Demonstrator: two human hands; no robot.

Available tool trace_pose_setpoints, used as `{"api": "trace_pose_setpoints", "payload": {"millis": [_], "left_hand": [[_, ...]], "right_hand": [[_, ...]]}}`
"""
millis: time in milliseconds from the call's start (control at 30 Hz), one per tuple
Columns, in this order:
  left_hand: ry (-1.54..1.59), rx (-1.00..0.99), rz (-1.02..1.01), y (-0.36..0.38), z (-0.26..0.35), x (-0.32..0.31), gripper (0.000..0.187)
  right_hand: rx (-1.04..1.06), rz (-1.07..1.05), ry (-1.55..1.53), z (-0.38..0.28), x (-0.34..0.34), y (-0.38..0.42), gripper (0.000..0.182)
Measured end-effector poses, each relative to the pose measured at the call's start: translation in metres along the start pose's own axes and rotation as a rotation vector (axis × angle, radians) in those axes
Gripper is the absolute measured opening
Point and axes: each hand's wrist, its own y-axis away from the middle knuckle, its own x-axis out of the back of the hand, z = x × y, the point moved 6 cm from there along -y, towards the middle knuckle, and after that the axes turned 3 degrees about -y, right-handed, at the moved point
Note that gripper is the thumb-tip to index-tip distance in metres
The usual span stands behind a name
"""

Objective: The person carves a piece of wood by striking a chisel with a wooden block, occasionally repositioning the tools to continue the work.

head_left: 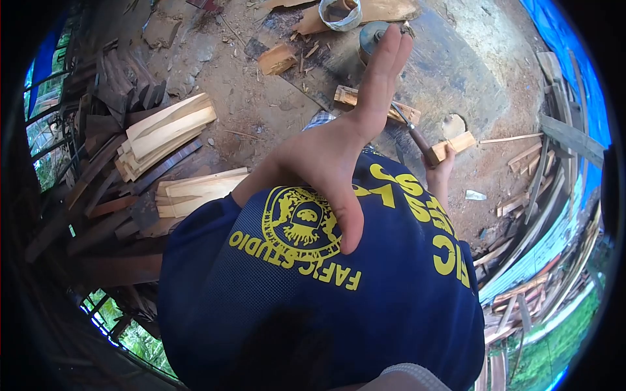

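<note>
Raised close to the camera, my left hand (pixel 336 140) is open and holds nothing. Its fingers stretch upward and its thumb points down over my navy shirt (pixel 391 287). Farther off at the right, my right hand (pixel 441 166) is closed round a short block of light wood (pixel 454 146). The dark handle of a chisel (pixel 420 140) meets that block, and its metal shaft slants up-left to a longer piece of wood (pixel 404 112) on the ground. My left hand and wrist hide the middle of this longer piece.
Stacked light boards (pixel 169 130) lie at the left, with more boards (pixel 195 192) nearer my body. A round bluish object (pixel 373 36), a pale bowl (pixel 340 14) and a wood offcut (pixel 276 60) are at the top. Timber piles (pixel 521 208) and blue tarpaulin (pixel 574 39) line the right.
</note>
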Motion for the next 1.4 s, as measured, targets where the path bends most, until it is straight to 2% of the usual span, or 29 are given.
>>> {"api": "trace_pose_setpoints", "payload": {"millis": [233,300,367,400,433,467,533,567,633,767,833,867,933,967,1000,1067,1100,1133,1200,1267,1300,1367,1400], "left_hand": [[-0.36,0.148,-0.101,-0.001,-0.018,0.004,0.109],[-0.45,0.166,-0.149,-0.002,-0.026,0.006,0.097],[-0.249,0.599,-0.095,0.013,-0.107,0.027,0.042],[-0.333,0.697,-0.044,0.02,-0.142,0.038,0.032],[-0.366,0.762,-0.016,0.036,-0.199,0.05,0.031],[-0.515,0.739,-0.06,0.044,-0.232,0.054,0.031],[-0.777,0.641,-0.071,0.06,-0.286,0.056,0.032],[-0.808,0.697,-0.055,0.064,-0.302,0.054,0.036],[-0.87,0.844,0.006,0.068,-0.322,0.053,0.043],[-0.961,0.855,0.064,0.055,-0.317,0.049,0.039],[-0.813,0.852,0.164,0.058,-0.327,0.049,0.026],[-0.811,0.847,0.153,0.063,-0.34,0.048,0.026],[-0.442,0.822,0.569,0.079,-0.359,0.061,0.015],[-0.344,0.892,0.67,0.083,-0.359,0.066,0.008],[-0.342,0.893,0.669,0.083,-0.358,0.068,0.008],[-0.616,0.72,0.698,0.081,-0.344,0.082,0.013],[-0.7,0.559,0.538,0.074,-0.341,0.082,0.034],[-0.698,0.559,0.541,0.077,-0.345,0.078,0.034],[-0.939,0.274,0.264,0.047,-0.285,0.03,0.063],[-0.869,0.123,-0.002,0.024,-0.255,-0.011,0.082],[-0.769,0.038,-0.046,0.015,-0.241,-0.032,0.08],[-0.619,-0.123,-0.125,-0.001,-0.212,-0.071,0.072],[-0.569,-0.198,-0.161,-0.005,-0.202,-0.084,0.067]], "right_hand": [[-0.043,-0.105,-0.1,0.004,0.006,-0.01,0.055],[-0.114,-0.107,-0.14,0.009,0.007,-0.012,0.052],[-0.098,-0.136,-0.136,0.009,0.007,-0.012,0.05],[-0.089,-0.155,-0.136,0.008,0.007,-0.011,0.049],[-0.076,-0.149,-0.144,0.005,0.008,-0.009,0.049],[-0.076,-0.151,-0.127,0.003,0.007,-0.008,0.048],[-0.067,-0.148,-0.117,0.0,0.007,-0.003,0.047],[-0.069,-0.136,-0.119,-0.001,0.009,-0.001,0.046],[-0.061,-0.129,-0.138,-0.001,0.01,0.003,0.044],[-0.05,-0.114,-0.114,-0.002,0.011,0.007,0.041],[-0.049,-0.097,-0.108,-0.001,0.011,0.01,0.041],[-0.052,-0.088,-0.086,0.0,0.013,0.012,0.042],[-0.022,-0.051,-0.077,0.001,0.013,0.019,0.043],[0.005,-0.023,-0.063,0.0,0.013,0.022,0.043],[0.004,-0.021,-0.063,0.0,0.012,0.024,0.043],[0.059,-0.02,-0.052,-0.005,0.009,0.031,0.042],[0.059,-0.02,-0.049,-0.006,0.007,0.034,0.042],[0.081,-0.015,-0.017,-0.01,0.006,0.037,0.041],[0.106,-0.014,0.022,-0.02,-0.002,0.05,0.04],[0.048,-0.026,0.03,-0.026,-0.014,0.069,0.04],[0.047,-0.028,0.037,-0.027,-0.017,0.076,0.04],[-0.049,-0.208,-0.044,-0.024,-0.031,0.092,0.042],[-0.048,-0.208,-0.038,-0.026,-0.039,0.106,0.042]]}}
